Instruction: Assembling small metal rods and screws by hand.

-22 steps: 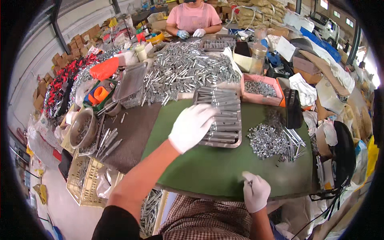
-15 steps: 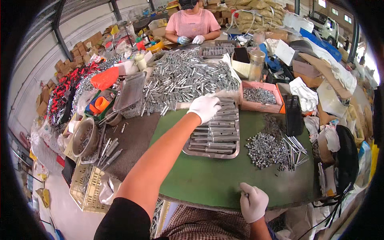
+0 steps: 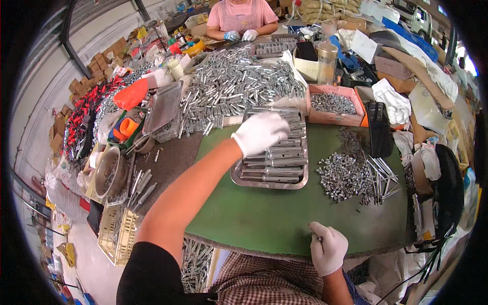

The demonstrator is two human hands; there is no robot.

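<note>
My gloved left hand (image 3: 260, 132) lies spread, palm down, over the metal sleeves stacked in the steel tray (image 3: 244, 181), steadying the rows. My right hand (image 3: 329, 247), nearer me than the tray, pinches something too small to identify at the green mat's (image 3: 264, 213) edge.

Left hand (image 3: 260, 133) gloved, arm outstretched; right hand (image 3: 329, 247) gloved, fingers curled.

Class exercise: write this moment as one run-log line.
left hand: white glove, on grey metal sleeves in steel tray | right hand: gloved, pinching small metal piece at green table edge | loose nut pile: untouched
</note>
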